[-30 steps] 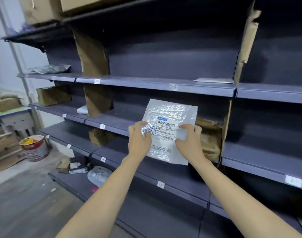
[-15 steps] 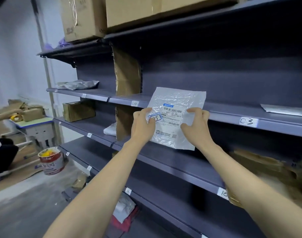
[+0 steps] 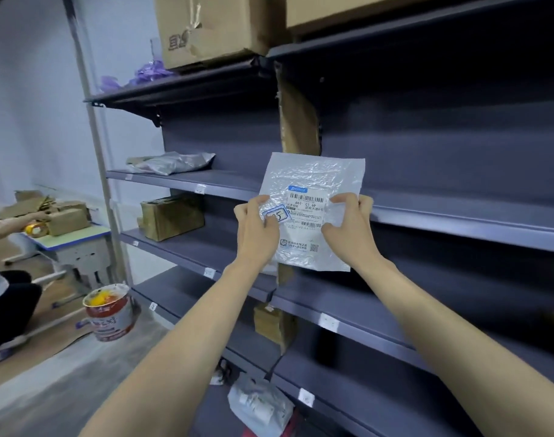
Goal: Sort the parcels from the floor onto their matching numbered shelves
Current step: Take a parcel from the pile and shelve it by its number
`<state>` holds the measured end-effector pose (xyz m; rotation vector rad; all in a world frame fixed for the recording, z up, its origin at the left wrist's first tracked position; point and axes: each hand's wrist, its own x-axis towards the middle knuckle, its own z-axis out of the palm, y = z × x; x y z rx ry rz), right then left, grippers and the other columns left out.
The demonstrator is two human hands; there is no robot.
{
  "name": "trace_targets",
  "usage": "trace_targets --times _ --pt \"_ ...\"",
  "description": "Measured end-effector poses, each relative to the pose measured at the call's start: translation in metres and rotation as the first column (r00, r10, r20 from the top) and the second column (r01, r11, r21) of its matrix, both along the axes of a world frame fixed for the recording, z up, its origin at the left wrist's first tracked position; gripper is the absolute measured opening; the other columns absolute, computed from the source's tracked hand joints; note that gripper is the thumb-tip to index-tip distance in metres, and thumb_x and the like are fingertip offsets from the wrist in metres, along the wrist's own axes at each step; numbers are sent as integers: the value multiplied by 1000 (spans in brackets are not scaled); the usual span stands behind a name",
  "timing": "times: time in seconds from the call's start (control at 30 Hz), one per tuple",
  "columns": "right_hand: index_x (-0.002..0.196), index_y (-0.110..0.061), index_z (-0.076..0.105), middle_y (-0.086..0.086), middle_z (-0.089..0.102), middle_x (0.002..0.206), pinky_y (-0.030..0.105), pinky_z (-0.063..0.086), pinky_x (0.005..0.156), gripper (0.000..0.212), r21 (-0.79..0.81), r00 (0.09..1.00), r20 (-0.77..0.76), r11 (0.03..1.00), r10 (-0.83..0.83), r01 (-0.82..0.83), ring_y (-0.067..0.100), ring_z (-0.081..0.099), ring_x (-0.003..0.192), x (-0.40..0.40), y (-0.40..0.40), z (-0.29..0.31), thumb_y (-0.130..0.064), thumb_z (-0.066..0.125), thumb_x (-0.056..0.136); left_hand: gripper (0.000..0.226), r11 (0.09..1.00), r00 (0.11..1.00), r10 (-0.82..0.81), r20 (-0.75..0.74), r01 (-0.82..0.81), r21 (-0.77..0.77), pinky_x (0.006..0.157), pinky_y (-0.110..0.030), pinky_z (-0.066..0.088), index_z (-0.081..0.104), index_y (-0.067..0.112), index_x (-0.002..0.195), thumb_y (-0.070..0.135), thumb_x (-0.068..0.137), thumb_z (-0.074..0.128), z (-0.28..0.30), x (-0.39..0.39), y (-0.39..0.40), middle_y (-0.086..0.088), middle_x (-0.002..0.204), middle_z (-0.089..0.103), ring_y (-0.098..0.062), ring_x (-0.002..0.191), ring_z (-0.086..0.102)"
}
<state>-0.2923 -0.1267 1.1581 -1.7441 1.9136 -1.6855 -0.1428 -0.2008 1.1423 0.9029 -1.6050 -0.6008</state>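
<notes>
**Flat white parcel held up before the shelves**

The left hand [image 3: 258, 230] grips the left edge of a flat white plastic parcel [image 3: 312, 212], thumb on the front just beside a blue-edged sticker [image 3: 277, 215] with a handwritten number. The right hand [image 3: 348, 230] pinches the parcel's right edge, fingers curled onto its printed shipping label [image 3: 305, 212]. The parcel hangs upright in the air between both hands, in front of the dark grey shelving [image 3: 458, 216] and touching no shelf.

Small white tags [image 3: 328, 321] mark the shelf edges. Further left, a grey bag [image 3: 171, 162] lies on one shelf and a brown box [image 3: 171, 217] sits on the shelf below. Cardboard cartons [image 3: 212, 26] stand on top. A paint tin [image 3: 108, 312] rests on the floor.
</notes>
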Motion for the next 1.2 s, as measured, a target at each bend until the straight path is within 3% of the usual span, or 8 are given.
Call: trace_targets --times 0.13,0.37,0.53,0.73,0.87,1.0,1.1,1.2 --pt "126 -9 45 -1 27 128 -3 33 69 45 -59 995 -81 996 60 -65 9 41 94 46 -71 6 8 52 84 53 1000 1000 8 29 -8 7 68 9 29 45 19 138 1 90 56 -1 48 -63 1 126 28 12 86 43" --pt "134 -8 42 7 32 137 -8 30 66 50 -82 994 -81 994 72 -79 8 37 104 89 -210 22 6 53 87 55 999 986 19 166 -11 -53 92 -1 19 42 16 143 4 91 55 10 106 -193 -3 136 31 -12 123 40" --pt "134 -16 40 2 31 134 8 36 55 51 -20 999 -45 1000 -20 19 16 47 91 90 -286 32 -1 55 87 51 998 970 -31 240 43 -45 92 -1 17 43 14 143 5 94 53 30 116 -278 -10 144 34 -13 127 39" --pt "131 -16 39 -3 27 122 26 42 71 48 35 993 -42 993 -110 111 13 51 83 79 -336 51 -6 56 88 52 989 952 -144 270 146 13 83 -1 22 40 20 145 9 95 52 51 93 -353 -6 146 29 -7 110 38" --pt "132 -15 37 1 26 129 27 44 74 50 63 967 -80 967 -240 246 11 49 81 58 -353 66 -9 60 88 54 975 912 -212 351 219 20 96 -22 34 37 27 146 17 95 52 65 61 -389 -4 144 25 -19 111 51" --pt "140 -10 34 15 13 151 32 43 89 59 286 888 -225 844 -401 454 33 50 110 35 -372 74 -17 63 89 54 943 809 -316 496 324 72 106 -28 33 34 26 147 26 96 51 79 26 -416 -9 143 25 -24 119 46" --pt "147 -8 27 22 -10 157 47 29 113 65 469 741 -488 577 -462 668 42 16 142 17 -387 63 -38 52 95 56 932 693 -343 634 334 138 112 -40 30 30 27 148 38 96 48 76 3 -431 -14 144 28 -33 131 38" --pt "142 -10 38 20 11 156 57 26 112 62 466 698 -565 528 -440 710 37 14 142 10 -395 55 -49 46 95 57 942 566 -298 769 303 143 113 -46 26 28 29 150 46 97 40 67 -9 -440 -14 149 24 -35 136 28"
